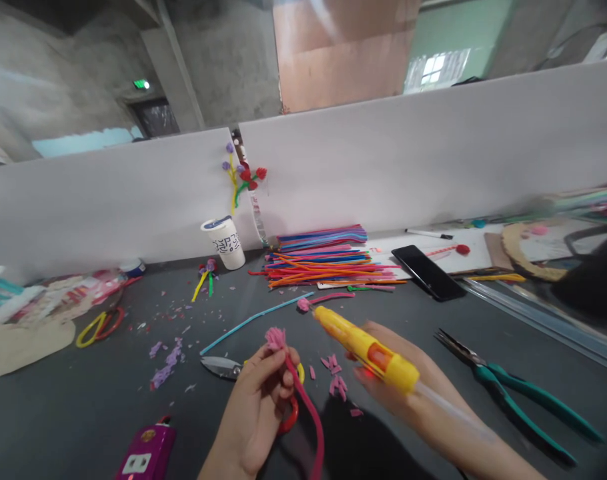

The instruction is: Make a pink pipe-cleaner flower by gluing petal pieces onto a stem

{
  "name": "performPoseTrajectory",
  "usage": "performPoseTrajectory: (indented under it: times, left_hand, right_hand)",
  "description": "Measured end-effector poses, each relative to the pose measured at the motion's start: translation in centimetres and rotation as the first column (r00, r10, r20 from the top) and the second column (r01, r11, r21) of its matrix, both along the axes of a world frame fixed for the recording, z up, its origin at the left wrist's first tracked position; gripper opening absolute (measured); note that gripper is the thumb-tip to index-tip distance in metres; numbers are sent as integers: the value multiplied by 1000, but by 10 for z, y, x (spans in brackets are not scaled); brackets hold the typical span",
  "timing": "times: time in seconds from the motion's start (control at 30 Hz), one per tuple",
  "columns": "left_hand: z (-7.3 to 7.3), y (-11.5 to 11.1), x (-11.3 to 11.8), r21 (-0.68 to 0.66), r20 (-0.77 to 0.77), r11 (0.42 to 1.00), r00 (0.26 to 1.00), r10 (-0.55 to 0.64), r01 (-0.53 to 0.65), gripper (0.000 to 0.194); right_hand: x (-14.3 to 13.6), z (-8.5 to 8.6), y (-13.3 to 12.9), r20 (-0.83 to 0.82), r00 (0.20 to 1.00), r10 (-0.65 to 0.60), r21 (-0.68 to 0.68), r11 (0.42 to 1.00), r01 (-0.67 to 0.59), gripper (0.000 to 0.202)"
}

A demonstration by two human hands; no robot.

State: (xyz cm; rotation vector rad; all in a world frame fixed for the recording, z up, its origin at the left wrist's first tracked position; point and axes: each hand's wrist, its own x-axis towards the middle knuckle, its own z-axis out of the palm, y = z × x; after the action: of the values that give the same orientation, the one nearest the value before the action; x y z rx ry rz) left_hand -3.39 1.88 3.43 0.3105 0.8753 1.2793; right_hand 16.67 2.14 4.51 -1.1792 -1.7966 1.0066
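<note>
Between the thumb and fingers of my left hand (256, 400) is a pink pipe-cleaner flower (275, 339), its stem trailing down toward me. My right hand (391, 373) is wrapped round a yellow hot glue gun (356, 340) with a clear glue stick out of its back; its nozzle points away to the left. Near the nozzle tip lies another pink flower (303, 305) on a stem. Scissors (221, 367) with red and yellow handles lie partly hidden under my left hand. Short pink pipe-cleaner pieces (337, 385) are scattered between my hands.
Bundled pipe cleaners (328, 263) lie at the back, beside a paper cup (224, 243) and a phone (427, 272). Green-handled pliers (518, 393) are at right. A purple power socket (147, 452) sits front left, purple scraps (167, 363) behind it. A white partition (383, 167) borders the table.
</note>
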Motion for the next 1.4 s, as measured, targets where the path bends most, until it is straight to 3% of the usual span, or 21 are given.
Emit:
performPoseTrajectory:
  times: [0.1, 0.17, 0.37, 0.5, 0.73, 1.03, 1.13, 1.23, 1.3, 1.4]
  left_hand:
    - [2, 0, 1, 18, -35, 999, 999, 28, -27, 11]
    - [3, 0, 1, 21, -53, 999, 998, 27, -26, 10]
    - [1, 3, 1, 50, -89, 999, 996, 18, -14, 17]
    - [1, 3, -1, 84, -117, 996, 993, 19, -9, 18]
    - [1, 2, -4, 66, -143, 998, 990, 14, -4, 21]
    - [-1, -1, -2, 138, -256, 990, 965, 56, -21, 16]
    - [-2, -4, 1, 186, -338, 982, 937, 92, -30, 14]
    - [-2, -6, 5, 246, -475, 969, 867, 149, -32, 12]
    - [-1, -7, 8, 283, -536, 958, 823, 189, -36, 10]
    - [0, -13, 11, 406, -611, 913, 728, 312, -50, 6]
  right_hand:
    - [6, -14, -8, -134, 987, -83, -165, 984, 60, 30]
    - [9, -20, -12, -139, 986, -95, -192, 979, 67, 35]
    - [2, -19, -9, -179, 972, -153, -56, 988, 145, 34]
    - [-3, -5, -4, -88, 996, 16, 92, 996, -8, 21]
    - [-9, 8, -6, 165, 985, 56, 363, 925, -113, 12]
    - [-13, 1, -7, 155, 988, 20, 415, 906, -84, 13]
    - [-18, -13, -5, 72, 996, -59, 329, 944, 32, 9]
    - [-26, -26, -1, -58, 980, -190, 70, 979, 193, 12]
    - [-30, -28, 1, -112, 977, -179, -88, 982, 170, 11]
    - [-34, -22, -2, -315, 945, -93, -379, 925, -36, 15]
